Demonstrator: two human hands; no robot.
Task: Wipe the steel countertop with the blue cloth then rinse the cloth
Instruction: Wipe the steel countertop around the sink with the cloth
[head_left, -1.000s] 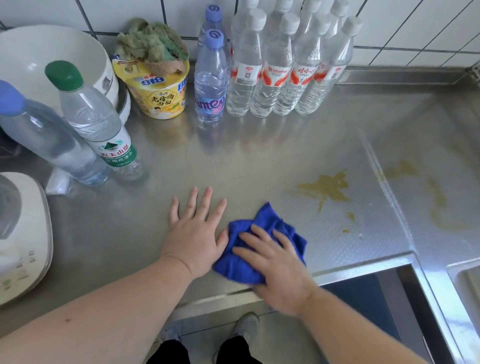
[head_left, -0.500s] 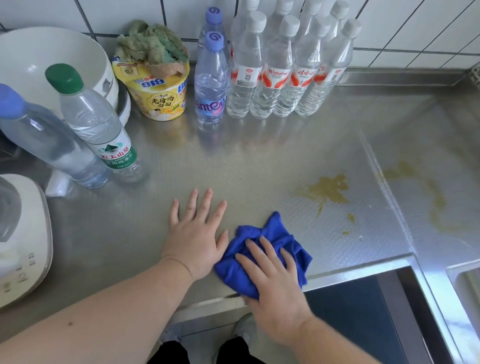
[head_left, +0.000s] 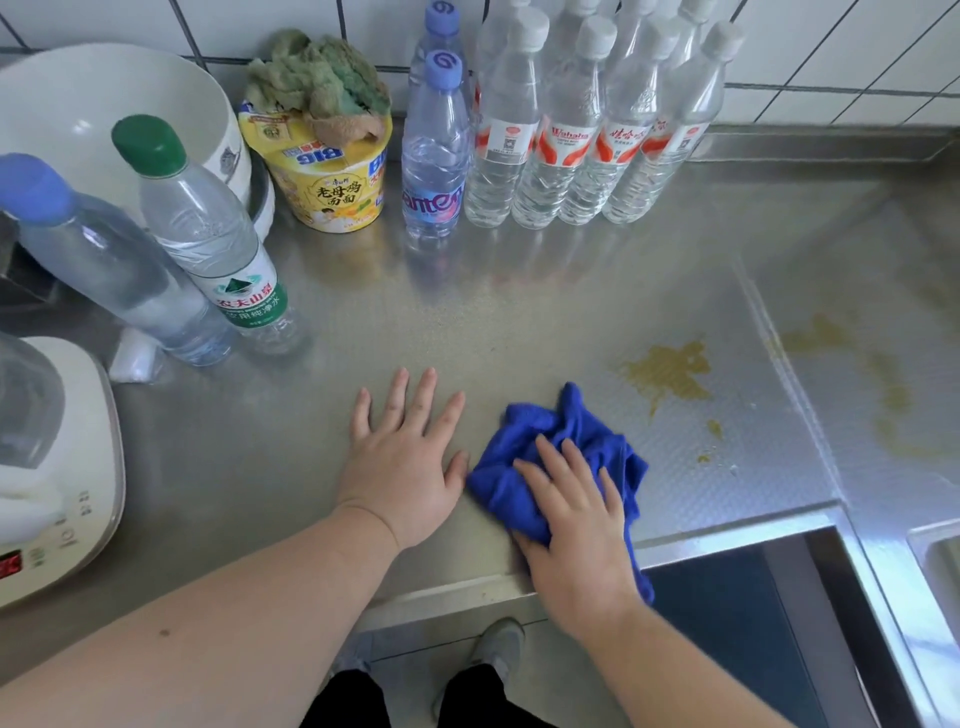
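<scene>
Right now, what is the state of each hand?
Left hand: open, flat on the steel countertop.
Right hand: open, pressing the crumpled blue cloth.

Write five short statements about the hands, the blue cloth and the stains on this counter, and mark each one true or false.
1. The right hand presses the blue cloth onto the steel countertop. True.
2. The left hand grips a bottle. False: it lies flat on the countertop, holding nothing.
3. The cloth covers the yellow stain. False: the stain lies bare, beyond the cloth.
4. A crumpled green rag sits on the yellow noodle cup. True.
5. The green-capped bottle lies on its side. False: it stands upright.
</scene>
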